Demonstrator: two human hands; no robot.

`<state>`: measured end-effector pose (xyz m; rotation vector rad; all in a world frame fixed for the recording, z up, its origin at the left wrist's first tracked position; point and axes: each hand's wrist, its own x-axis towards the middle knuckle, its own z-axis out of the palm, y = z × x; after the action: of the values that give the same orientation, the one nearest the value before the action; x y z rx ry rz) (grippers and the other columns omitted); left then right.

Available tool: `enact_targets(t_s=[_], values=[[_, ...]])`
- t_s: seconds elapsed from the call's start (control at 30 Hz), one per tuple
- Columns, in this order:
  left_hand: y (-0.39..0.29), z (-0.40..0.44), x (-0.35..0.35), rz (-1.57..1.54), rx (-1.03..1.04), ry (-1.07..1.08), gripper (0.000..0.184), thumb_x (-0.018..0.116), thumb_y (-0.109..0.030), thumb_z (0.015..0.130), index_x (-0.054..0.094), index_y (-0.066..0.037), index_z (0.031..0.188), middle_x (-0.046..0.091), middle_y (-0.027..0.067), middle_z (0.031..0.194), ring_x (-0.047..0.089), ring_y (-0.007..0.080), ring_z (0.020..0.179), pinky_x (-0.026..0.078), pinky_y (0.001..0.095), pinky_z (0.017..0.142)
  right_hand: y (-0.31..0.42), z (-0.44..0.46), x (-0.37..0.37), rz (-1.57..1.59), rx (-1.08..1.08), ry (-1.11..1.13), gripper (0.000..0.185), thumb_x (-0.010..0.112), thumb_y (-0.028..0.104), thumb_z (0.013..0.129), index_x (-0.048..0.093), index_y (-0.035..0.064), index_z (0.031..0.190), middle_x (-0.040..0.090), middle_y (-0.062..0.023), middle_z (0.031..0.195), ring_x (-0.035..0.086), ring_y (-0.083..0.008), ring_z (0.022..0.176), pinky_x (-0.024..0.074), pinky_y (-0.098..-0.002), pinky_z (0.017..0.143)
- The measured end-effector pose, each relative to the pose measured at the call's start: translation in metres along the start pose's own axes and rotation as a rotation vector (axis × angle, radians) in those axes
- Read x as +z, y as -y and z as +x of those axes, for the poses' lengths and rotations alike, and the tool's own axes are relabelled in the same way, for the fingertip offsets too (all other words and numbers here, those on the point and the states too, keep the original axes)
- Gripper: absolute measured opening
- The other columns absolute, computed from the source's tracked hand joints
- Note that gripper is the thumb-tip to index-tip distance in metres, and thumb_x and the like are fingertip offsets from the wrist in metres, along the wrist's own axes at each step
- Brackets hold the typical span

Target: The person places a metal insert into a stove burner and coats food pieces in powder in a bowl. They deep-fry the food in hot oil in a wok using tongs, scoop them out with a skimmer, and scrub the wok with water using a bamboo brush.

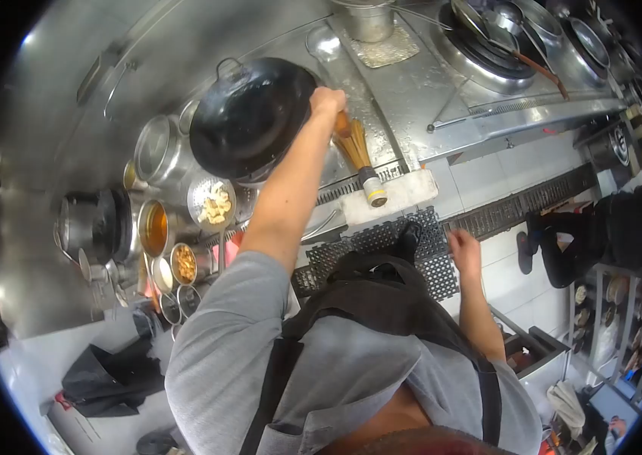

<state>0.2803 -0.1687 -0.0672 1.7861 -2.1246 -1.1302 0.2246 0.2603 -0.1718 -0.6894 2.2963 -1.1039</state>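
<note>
My left hand (327,101) is closed around the handle of a black wok (249,117), which is tilted over the stove at the left. The wok's bowl looks bare, and a loop ear sticks out on its far side. A brown wooden handle end shows just below my fist. Beside it lies a bamboo wok brush (355,145) with a wrapped grip, close to my left hand. Down at my right side hangs my right hand (465,254), holding nothing, its fingers loosely bent and slightly apart.
A perforated strainer (201,199) with pale pieces rests left of my arm. Around it stand a pot of orange liquid (156,227) and a bowl of browned pieces (184,262). A ladle (324,44) lies behind the wok. Another person (616,235) is at the right.
</note>
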Motion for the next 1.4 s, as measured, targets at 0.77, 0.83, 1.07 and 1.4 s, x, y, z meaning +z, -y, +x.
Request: enact_targets(t_s=[0.77, 0.83, 1.07, 1.4], values=[[0.309, -0.22, -0.062, -0.445, -0.226, 0.575, 0.042, 0.062, -0.024, 0.077, 0.058, -0.004, 0.114, 0.066, 0.0119, 0.09, 0.061, 0.0278, 0.08, 0.048, 0.0383, 0.074, 0.147, 0.25, 0.156, -0.409, -0.639, 0.135, 0.044, 0.051, 0.009, 0.08, 0.046, -0.0048, 0.121, 0.062, -0.0195, 0.073, 0.061, -0.033, 0.064, 0.0472, -0.0434, 0.062], [0.394, -0.262, 0.005, 0.088, -0.051, 0.482, 0.044, 0.064, -0.023, 0.073, 0.059, -0.004, 0.112, 0.065, 0.0147, 0.094, 0.062, 0.0298, 0.086, 0.049, 0.0392, 0.075, 0.198, 0.238, 0.164, -0.23, -0.584, 0.227, 0.044, 0.052, 0.006, 0.082, 0.044, -0.0068, 0.123, 0.057, -0.0107, 0.066, 0.054, -0.0203, 0.054, 0.0459, -0.0346, 0.053], [0.55, -0.354, 0.146, -0.903, -0.631, 0.231, 0.039, 0.061, -0.027, 0.075, 0.062, -0.007, 0.109, 0.064, 0.0148, 0.102, 0.062, 0.0269, 0.092, 0.051, 0.0344, 0.076, 0.325, 0.172, 0.252, 0.193, -0.567, 0.489, 0.053, 0.054, 0.004, 0.084, 0.034, -0.0087, 0.131, 0.05, -0.0017, 0.067, 0.044, -0.0085, 0.048, 0.0366, -0.0222, 0.042], [0.59, -0.353, 0.037, -0.713, -0.852, -0.041, 0.044, 0.062, -0.022, 0.074, 0.059, -0.008, 0.116, 0.064, 0.0158, 0.088, 0.064, 0.022, 0.071, 0.054, 0.0346, 0.056, 0.486, 0.117, 0.459, -0.437, -1.072, 0.563, 0.046, 0.056, 0.008, 0.074, 0.048, -0.0019, 0.118, 0.058, -0.0165, 0.068, 0.055, -0.021, 0.047, 0.0471, -0.0333, 0.047]])
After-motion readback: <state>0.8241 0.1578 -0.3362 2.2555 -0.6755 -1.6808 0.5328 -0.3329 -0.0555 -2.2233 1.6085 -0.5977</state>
